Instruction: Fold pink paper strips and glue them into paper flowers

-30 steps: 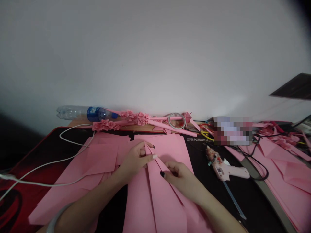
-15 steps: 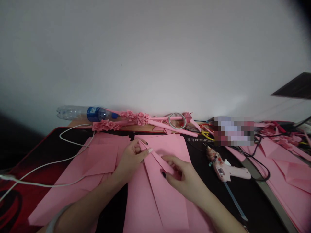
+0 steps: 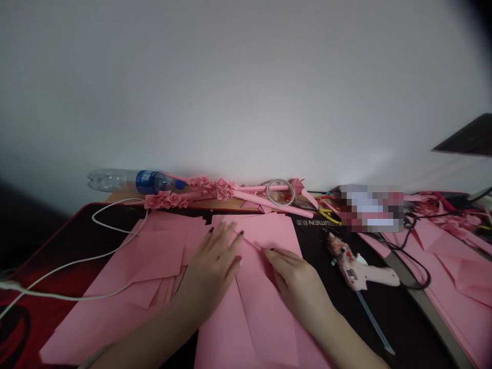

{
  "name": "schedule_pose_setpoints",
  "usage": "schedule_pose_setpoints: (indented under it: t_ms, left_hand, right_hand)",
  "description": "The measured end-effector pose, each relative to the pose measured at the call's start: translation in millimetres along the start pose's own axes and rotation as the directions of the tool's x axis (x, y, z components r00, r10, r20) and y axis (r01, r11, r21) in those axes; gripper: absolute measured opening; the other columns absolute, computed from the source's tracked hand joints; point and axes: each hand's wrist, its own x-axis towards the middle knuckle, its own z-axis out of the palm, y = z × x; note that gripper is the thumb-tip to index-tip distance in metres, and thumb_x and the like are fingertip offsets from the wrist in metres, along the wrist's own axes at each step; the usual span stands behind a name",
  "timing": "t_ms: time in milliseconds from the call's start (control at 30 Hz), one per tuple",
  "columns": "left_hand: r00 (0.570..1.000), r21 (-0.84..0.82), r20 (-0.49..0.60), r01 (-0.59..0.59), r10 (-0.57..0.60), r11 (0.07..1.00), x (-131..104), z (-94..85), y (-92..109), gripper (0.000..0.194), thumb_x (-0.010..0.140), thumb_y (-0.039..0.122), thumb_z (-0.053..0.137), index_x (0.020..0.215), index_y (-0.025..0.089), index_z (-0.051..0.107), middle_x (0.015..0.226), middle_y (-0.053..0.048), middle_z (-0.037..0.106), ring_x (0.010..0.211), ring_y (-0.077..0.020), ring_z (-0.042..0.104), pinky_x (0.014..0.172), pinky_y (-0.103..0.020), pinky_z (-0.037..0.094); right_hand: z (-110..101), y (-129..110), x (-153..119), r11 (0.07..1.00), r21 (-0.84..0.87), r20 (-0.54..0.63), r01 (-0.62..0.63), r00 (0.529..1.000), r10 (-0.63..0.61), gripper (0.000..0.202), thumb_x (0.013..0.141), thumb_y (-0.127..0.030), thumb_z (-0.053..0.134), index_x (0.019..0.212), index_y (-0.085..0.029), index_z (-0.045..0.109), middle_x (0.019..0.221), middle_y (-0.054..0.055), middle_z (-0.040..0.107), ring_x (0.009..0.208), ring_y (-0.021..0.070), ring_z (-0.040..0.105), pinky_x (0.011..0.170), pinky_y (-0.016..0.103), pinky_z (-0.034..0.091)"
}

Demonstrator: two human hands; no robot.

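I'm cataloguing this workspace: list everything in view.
Folded paper: one, pink, centre
Paper sheets: many, pink, left, centre, right
Paper-flower stems: several, pink, back
Bottle: one, clear, back left
Ring: one, pale, back
Glue gun: one, pale pink, right
Strip: one, translucent, right
Cables: several, white left, black right
Desk mat: one, black and red, underneath
Pixelated item: one, mixed, back right
Clutter: uncountable, mixed, back right
Panel: one, dark, right
Wall: one, grey, behind
Left hand: one, dark and pale nails, over folded paper
Right hand: one, dark nail, on folded paper

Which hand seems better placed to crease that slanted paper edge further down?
Probably the right hand: its fingertips lie lower along the folded paper; the left hand covers the upper end.
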Motion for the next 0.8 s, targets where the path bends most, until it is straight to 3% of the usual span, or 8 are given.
schedule_pose_setpoints:
  t_ms: [133, 300, 600, 800]
  left_hand:
    - [0.966, 0.136, 0.158, -0.227, 0.205, 0.964, -15, 10.5, 12, 0.035, 0.097, 0.018, 0.039, 0.129, 0.015, 0.054, 0.134, -0.010, 0.057, 0.128, -0.0236, 0.049, 0.108, -0.041, 0.040]
    - [0.941, 0.266, 0.278, -0.270, 0.195, 0.925, -23, 24.6, 14, 0.038, 0.099, 0.018, 0.030, 0.127, 0.012, 0.055, 0.133, -0.010, 0.057, 0.123, -0.0230, 0.054, 0.103, -0.040, 0.046]
    - [0.933, 0.263, 0.320, -0.256, 0.166, 0.930, -23, 26.5, 12, 0.038, 0.099, 0.019, 0.031, 0.128, 0.013, 0.056, 0.132, -0.010, 0.058, 0.124, -0.0238, 0.053, 0.103, -0.042, 0.045]
    - [0.970, 0.180, 0.196, -0.181, 0.145, 0.967, -17, 16.8, 12, 0.033, 0.098, 0.025, 0.039, 0.117, 0.012, 0.062, 0.122, -0.009, 0.066, 0.115, -0.0212, 0.060, 0.101, -0.040, 0.048]
  right_hand:
    - [-1, 2, 2, 1.000, 0.012, -0.007, -0.003, 1.000, 0.003, 0.048, 0.084, 0.000, 0.043, 0.127, -0.014, 0.060, 0.114, 0.012, 0.070, 0.109, 0.0228, 0.063, 0.095, 0.037, 0.052]
    - [-3, 1, 2, 0.998, 0.061, 0.027, -0.006, 1.000, 0.004, 0.052, 0.083, 0.002, 0.041, 0.131, -0.014, 0.056, 0.122, 0.010, 0.066, 0.114, 0.0201, 0.061, 0.099, 0.034, 0.050]
    - [4, -4, -4, 0.971, -0.148, 0.118, 0.189, 0.978, -0.173, 0.070, 0.068, 0.010, 0.035, 0.135, -0.005, 0.050, 0.138, 0.015, 0.051, 0.125, 0.0230, 0.051, 0.104, 0.037, 0.044]
    - [2, -11, -6, 0.940, -0.237, 0.146, 0.244, 0.966, -0.214, 0.072, 0.065, 0.011, 0.036, 0.134, -0.002, 0.049, 0.140, 0.018, 0.047, 0.129, 0.0252, 0.045, 0.105, 0.036, 0.043]
